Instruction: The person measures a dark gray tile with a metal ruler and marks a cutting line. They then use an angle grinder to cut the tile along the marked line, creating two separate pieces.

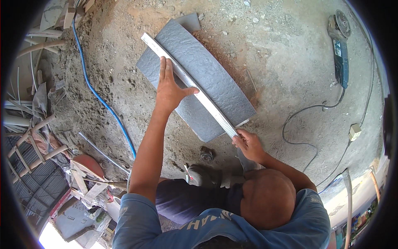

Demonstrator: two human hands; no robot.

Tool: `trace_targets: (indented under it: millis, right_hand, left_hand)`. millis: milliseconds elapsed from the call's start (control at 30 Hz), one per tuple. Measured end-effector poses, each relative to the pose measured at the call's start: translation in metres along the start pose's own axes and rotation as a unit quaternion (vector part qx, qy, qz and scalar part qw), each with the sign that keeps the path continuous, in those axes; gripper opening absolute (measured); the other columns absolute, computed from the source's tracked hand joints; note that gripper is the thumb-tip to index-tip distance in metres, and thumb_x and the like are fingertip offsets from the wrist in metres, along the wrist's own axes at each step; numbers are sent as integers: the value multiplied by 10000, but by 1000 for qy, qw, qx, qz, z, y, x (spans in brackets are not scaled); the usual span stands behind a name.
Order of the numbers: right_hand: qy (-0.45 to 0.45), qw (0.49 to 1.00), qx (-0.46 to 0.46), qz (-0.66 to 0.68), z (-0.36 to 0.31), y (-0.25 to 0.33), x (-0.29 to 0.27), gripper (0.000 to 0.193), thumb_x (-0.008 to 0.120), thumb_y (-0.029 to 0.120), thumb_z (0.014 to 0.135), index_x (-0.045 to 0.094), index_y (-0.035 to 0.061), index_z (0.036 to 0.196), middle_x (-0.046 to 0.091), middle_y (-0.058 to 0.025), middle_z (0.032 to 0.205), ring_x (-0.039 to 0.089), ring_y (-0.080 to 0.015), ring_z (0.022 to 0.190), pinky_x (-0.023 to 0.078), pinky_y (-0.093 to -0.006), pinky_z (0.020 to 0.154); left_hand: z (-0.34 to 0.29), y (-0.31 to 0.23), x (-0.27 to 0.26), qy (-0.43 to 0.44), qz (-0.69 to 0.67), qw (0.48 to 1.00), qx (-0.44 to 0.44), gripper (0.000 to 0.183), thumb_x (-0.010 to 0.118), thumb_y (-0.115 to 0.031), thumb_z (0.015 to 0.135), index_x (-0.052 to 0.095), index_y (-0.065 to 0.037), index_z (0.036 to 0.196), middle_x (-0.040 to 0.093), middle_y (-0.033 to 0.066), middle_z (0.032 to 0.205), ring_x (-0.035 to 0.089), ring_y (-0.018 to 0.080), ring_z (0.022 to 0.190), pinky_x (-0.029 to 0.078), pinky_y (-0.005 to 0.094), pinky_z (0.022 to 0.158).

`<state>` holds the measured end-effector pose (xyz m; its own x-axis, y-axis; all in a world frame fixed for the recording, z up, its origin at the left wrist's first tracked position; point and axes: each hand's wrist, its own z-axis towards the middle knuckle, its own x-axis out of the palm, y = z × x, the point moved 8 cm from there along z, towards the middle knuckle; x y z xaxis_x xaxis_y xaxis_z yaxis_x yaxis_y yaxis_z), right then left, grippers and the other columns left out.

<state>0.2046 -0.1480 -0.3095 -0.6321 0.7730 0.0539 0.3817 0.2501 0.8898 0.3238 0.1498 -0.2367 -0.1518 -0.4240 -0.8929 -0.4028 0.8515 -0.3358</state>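
One long, straight, white metal bar (213,108) lies diagonally across grey, rough-faced stone (207,66) on the dusty ground; whether one slab or two meet beneath it cannot be told. One smaller flat grey stone piece (191,21) shows just beyond the far edge. Two hands are on the bar. The left hand (168,92) is open, its fingers stretched forward and together, tips against the bar, the thumb spread wide with its tip also on it. The right hand (248,145) has its fingers curled closed around the bar's near end. One blue-bodied angle grinder with a round disc (340,60) lies well apart on the right, and one bright blue hose (95,93) runs along the left
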Motion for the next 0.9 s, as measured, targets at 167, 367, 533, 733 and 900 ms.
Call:
trace_targets:
  millis: [167, 367, 533, 733, 900]
  right_hand:
    - [9, 1000, 30, 1, 0, -8, 0, 231, 624, 194, 984, 606, -3, 1104, 691, -98, 753, 667, -121, 664, 510, -284, 590]
    - [6, 1000, 18, 11, 3, -4, 1, 235, 635, 199, 978, 615, 4, 1107, 677, -85, 734, 629, -99, 628, 489, -286, 562]
    - [2, 1000, 9, 11, 2, -3, 1, 240, 639, 197, 976, 618, 4, 1118, 685, -84, 744, 629, -98, 622, 486, -280, 559]
    - [5, 1000, 17, 18, 2, -4, 1, 258, 637, 198, 979, 616, 3, 1147, 689, -84, 758, 635, -92, 642, 486, -268, 565]
    - [8, 999, 29, 26, 1, -4, 0, 276, 624, 203, 987, 605, 6, 1179, 690, -79, 775, 647, -95, 674, 500, -266, 599]
  left_hand:
    - [2, -3, -2, -11, -27, 999, 15, 1341, 943, -422, 492, 226, 79, 1509, 159, 252, 1609, 250, 367, 1475, 341, 429, 1167]
    - [3, -3, -1, -5, -25, 999, 21, 1305, 932, -420, 531, 227, 86, 1504, 154, 275, 1602, 240, 384, 1474, 328, 421, 1173]
    - [3, -1, 0, -14, 0, 999, 30, 1315, 939, -402, 524, 213, 79, 1510, 134, 252, 1612, 266, 381, 1464, 381, 419, 1146]
    - [2, -1, -1, -5, -8, 1000, 15, 1313, 919, -455, 530, 223, 70, 1513, 153, 254, 1609, 232, 374, 1479, 334, 426, 1171]
    - [3, -5, 0, -6, -3, 1000, 14, 1318, 919, -453, 527, 217, 59, 1519, 152, 241, 1613, 244, 368, 1476, 345, 428, 1165]
